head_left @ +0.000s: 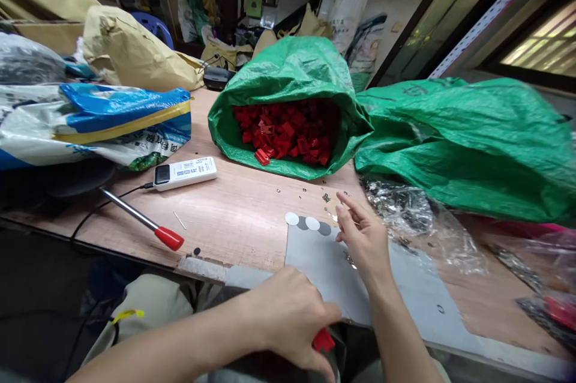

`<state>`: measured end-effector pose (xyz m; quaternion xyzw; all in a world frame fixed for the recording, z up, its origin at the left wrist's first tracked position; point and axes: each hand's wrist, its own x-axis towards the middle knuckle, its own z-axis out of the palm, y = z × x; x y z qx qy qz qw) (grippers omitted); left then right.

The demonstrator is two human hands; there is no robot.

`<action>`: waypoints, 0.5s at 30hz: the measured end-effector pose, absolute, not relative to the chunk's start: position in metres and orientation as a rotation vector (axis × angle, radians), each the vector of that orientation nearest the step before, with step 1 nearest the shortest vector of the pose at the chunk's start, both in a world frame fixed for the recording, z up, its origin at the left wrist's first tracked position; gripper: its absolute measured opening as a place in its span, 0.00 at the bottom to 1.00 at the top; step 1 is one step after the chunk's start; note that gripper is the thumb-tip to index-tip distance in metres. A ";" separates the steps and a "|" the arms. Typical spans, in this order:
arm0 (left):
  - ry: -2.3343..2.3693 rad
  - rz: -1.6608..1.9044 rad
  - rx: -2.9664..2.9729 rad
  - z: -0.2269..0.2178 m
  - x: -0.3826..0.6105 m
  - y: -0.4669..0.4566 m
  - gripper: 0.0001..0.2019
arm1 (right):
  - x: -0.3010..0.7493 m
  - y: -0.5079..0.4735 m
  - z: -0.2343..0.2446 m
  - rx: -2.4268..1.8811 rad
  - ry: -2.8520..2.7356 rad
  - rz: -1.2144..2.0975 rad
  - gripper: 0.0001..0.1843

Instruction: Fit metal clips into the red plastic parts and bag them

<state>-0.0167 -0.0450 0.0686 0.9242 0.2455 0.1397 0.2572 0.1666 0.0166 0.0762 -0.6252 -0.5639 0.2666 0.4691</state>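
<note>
My left hand (292, 314) is at the table's front edge, its fingers closed around a small red plastic piece (323, 340). Part of that piece is hidden by the hand. Above the grey mat (324, 269), my right hand (366, 239) has its thumb and index finger brought together. Whatever sits between those fingertips is too small to make out. Small metal pieces (350, 260) lie on the mat beside the right hand, and a little greenish metal part (326, 197) is on the table just past its fingertips. White and grey discs (312, 224) overlap in a row along the mat's far edge.
An open green sack (288, 65) of red plastic pieces (288, 131) faces me, with another green sack (468, 137) to its right. Clear bags of metal parts (405, 206) lie below that. At left are a red-tipped lever (168, 238), a white corded device (186, 173) and a blue-white bag (126, 110).
</note>
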 end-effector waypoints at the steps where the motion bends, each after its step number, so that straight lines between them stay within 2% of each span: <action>1: 0.686 0.368 2.549 0.066 -0.015 -0.047 0.26 | 0.165 0.020 0.078 -1.561 -1.420 0.622 0.33; 4: 0.777 0.422 2.497 0.064 -0.014 -0.044 0.34 | 0.157 0.048 0.088 -1.656 -1.635 0.423 0.31; 8: 0.778 0.507 2.451 0.063 -0.017 -0.033 0.34 | 0.138 0.116 0.102 -1.882 -1.954 0.021 0.26; 12: 0.750 0.533 2.416 0.060 -0.017 -0.024 0.29 | 0.125 0.174 0.107 -2.002 -1.974 -0.034 0.21; 15: 0.924 0.693 2.250 0.063 -0.020 -0.017 0.20 | 0.126 0.182 0.107 -1.991 -1.945 -0.029 0.15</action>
